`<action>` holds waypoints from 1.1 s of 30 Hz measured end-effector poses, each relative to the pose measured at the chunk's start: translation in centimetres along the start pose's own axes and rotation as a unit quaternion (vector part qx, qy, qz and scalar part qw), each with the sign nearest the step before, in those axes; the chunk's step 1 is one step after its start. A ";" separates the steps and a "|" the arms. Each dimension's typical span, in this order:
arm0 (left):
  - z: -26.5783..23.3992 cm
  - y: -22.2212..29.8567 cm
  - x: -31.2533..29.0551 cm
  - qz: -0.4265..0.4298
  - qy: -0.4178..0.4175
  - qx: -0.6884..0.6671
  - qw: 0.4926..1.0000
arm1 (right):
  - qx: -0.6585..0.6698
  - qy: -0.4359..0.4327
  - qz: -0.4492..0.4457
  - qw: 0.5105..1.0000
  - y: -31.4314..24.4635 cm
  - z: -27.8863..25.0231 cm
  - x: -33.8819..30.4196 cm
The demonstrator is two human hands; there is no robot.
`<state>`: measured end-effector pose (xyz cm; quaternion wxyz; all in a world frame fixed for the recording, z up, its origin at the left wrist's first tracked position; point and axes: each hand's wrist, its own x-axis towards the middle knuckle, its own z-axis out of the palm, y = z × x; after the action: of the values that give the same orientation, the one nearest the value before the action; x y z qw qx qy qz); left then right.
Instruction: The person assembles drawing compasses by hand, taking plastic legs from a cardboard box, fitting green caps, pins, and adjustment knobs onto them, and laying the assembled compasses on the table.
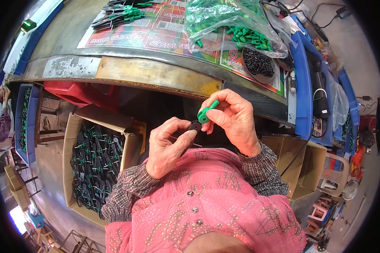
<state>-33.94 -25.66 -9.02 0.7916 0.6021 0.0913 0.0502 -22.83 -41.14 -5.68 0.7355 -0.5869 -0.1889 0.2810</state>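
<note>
In front of my chest, just off the table's edge, my two hands meet. Between the thumb and fingers of my left hand (166,145) is a small black plastic part (194,125) with a rounded end; my fingers cover the remainder of it. My right hand (236,122) pinches a green plastic part (203,116) that has a round, holed end and a ridged stem pointing up and right. The green round end sits right by the black part's tip. Whether the two are joined, I cannot tell.
A clear bag (215,21) of green parts lies on the printed-sheet table. Beside it stands a bowl of small black pieces (257,62). Black-and-green pieces (122,17) lie far left. A cardboard box (67,160) of similar pieces stands at left; blue bins (302,84) flank the table.
</note>
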 end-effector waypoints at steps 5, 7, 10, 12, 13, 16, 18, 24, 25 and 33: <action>0.1 0.3 0.1 0.038 -0.012 0.052 0.998 | 0.067 -0.016 0.031 0.997 0.3 -0.2 -0.2; 0.2 0.4 0.1 0.052 -0.017 0.065 0.996 | 0.080 -0.025 0.046 0.995 0.5 -0.6 -0.2; 0.0 -0.2 0.0 0.065 -0.017 0.103 0.992 | 0.076 -0.033 0.057 0.995 0.8 -1.0 -0.3; 0.1 -0.5 0.1 0.087 -0.014 0.134 0.987 | 0.059 -0.032 0.055 0.996 1.0 -1.3 -0.3; 0.1 -0.6 0.1 0.111 -0.011 0.166 0.980 | 0.059 -0.035 0.050 0.996 1.1 -1.4 -0.3; 0.1 -1.1 0.2 0.125 -0.008 0.177 0.976 | 0.067 -0.039 0.056 0.995 1.3 -1.6 -0.3; 0.2 -1.2 0.2 0.128 -0.005 0.178 0.976 | 0.074 -0.039 0.066 0.994 1.6 -1.9 -0.2; 0.4 -1.6 0.1 0.138 0.008 0.211 0.968 | 0.088 -0.057 0.066 0.992 2.4 -2.4 -0.1; 0.5 -1.6 0.0 0.136 0.011 0.208 0.969 | 0.094 -0.062 0.066 0.991 2.4 -2.4 -0.1; 0.1 -2.1 0.0 0.137 0.001 0.191 0.972 | 0.154 -0.063 0.066 0.984 3.0 -2.2 -0.4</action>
<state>-33.93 -26.35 -11.01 0.6476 0.7488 0.0162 0.1403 -22.31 -42.61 -9.07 0.7836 -0.4589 -0.1497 0.3911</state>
